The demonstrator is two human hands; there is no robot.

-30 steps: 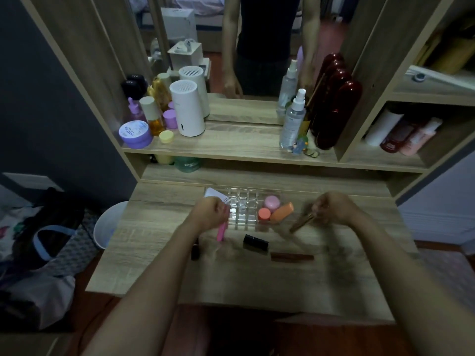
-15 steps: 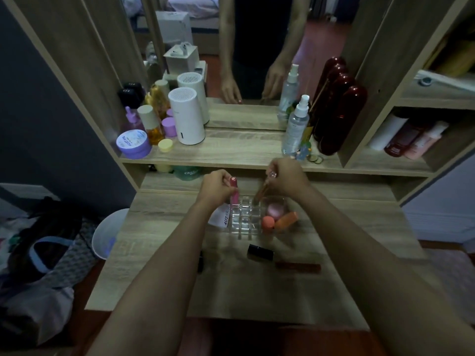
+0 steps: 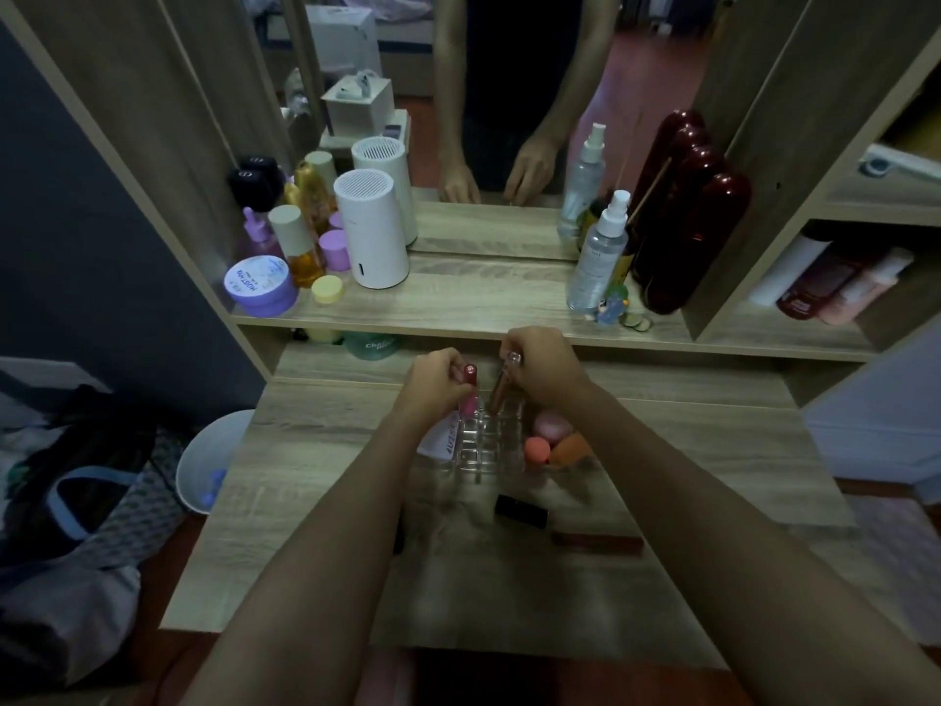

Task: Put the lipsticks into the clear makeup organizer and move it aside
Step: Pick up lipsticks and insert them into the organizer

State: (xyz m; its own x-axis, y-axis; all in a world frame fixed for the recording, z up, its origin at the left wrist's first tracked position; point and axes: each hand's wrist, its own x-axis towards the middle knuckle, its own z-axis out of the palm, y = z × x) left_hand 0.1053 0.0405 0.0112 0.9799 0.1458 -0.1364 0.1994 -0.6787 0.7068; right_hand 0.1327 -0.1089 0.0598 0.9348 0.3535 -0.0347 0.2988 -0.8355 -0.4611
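The clear makeup organizer (image 3: 491,445) stands on the wooden desk, with pink and orange sponges (image 3: 552,438) in its right section. My left hand (image 3: 433,387) grips a pink lipstick (image 3: 469,394) upright, its lower end in a back-left slot. My right hand (image 3: 542,372) holds a brown lip tube (image 3: 501,392) tilted, its tip in a slot beside it. A black lipstick (image 3: 522,510) and a dark red lip tube (image 3: 598,541) lie on the desk in front of the organizer. Another dark item (image 3: 398,535) peeks out beside my left forearm.
A white card (image 3: 440,438) lies left of the organizer. The shelf (image 3: 483,303) behind holds a white cylinder (image 3: 370,229), jars, spray bottles (image 3: 598,257) and dark red bottles (image 3: 685,231) before a mirror. A white bin (image 3: 214,463) and bags sit on the floor at left.
Both hands lifted the pink lipstick and the brown tube from the desk front up over the organizer and have lowered their ends into its back slots.
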